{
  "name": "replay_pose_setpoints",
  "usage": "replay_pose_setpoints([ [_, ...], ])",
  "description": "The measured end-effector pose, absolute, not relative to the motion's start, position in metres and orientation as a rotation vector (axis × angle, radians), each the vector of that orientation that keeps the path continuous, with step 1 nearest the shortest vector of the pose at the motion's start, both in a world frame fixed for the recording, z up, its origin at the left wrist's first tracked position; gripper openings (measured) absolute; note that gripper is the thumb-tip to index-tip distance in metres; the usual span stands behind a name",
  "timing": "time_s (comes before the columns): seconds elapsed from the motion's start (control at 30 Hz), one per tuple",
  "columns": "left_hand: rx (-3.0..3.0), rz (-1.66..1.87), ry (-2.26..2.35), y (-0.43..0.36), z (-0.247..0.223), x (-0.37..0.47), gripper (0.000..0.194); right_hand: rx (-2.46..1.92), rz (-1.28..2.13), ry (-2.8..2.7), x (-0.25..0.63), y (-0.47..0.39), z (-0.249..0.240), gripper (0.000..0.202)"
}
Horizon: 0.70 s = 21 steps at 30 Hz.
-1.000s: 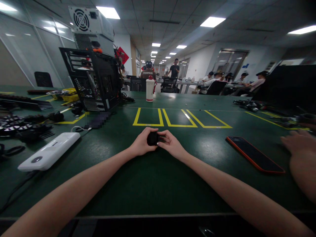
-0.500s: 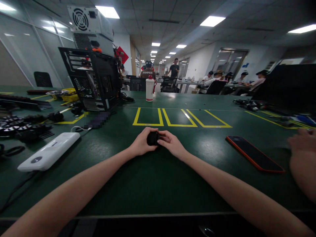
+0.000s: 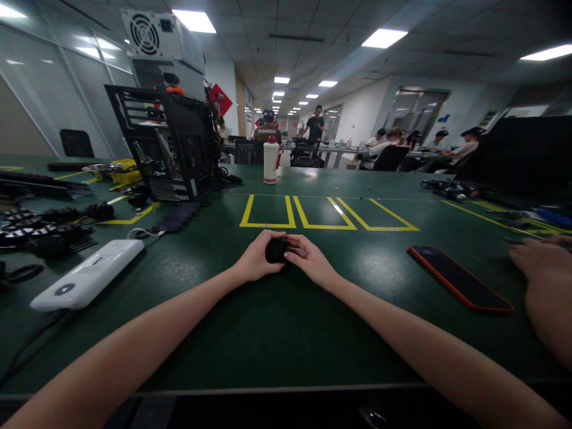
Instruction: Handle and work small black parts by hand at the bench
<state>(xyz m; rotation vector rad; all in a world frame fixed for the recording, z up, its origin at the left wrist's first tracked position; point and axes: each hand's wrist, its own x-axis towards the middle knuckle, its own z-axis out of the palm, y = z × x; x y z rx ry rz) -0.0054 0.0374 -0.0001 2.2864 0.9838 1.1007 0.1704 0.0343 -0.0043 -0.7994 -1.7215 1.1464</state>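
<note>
Left hand grasps black object | right hand pinches its side | step: handling, it seems | next: steady grip needed

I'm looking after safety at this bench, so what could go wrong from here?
The small black part is held between the left hand and right hand; if either grip loosened, it might slip onto the green table.
The orange-edged phone lies near another person's hand, which could bump it.
The dark cable from the white device runs beside the left forearm and might snag.
</note>
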Motion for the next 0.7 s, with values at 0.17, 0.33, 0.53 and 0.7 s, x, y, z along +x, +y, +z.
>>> replay_pose_setpoints([
  [0.17,2.272,1.097,0.998,0.0365,0.0005,-0.0058,0.06,-0.82,1.226,-1.696,0.1715,0.0345,-0.0048,0.035],
  [0.33,2.278,1.097,0.986,0.0367,-0.0002,-0.006,0.06,-0.767,1.193,-1.7,0.1708,0.0321,-0.0042,0.033],
  [0.53,2.256,1.111,0.986,0.0373,-0.0007,-0.0057,0.061,-0.798,1.158,-1.698,0.1701,0.0316,-0.0018,0.02],
  [0.7,2.245,1.111,0.985,0.0367,0.0002,-0.0056,0.059,-0.818,1.129,-1.71,0.1708,0.0345,-0.0034,0.031],
])
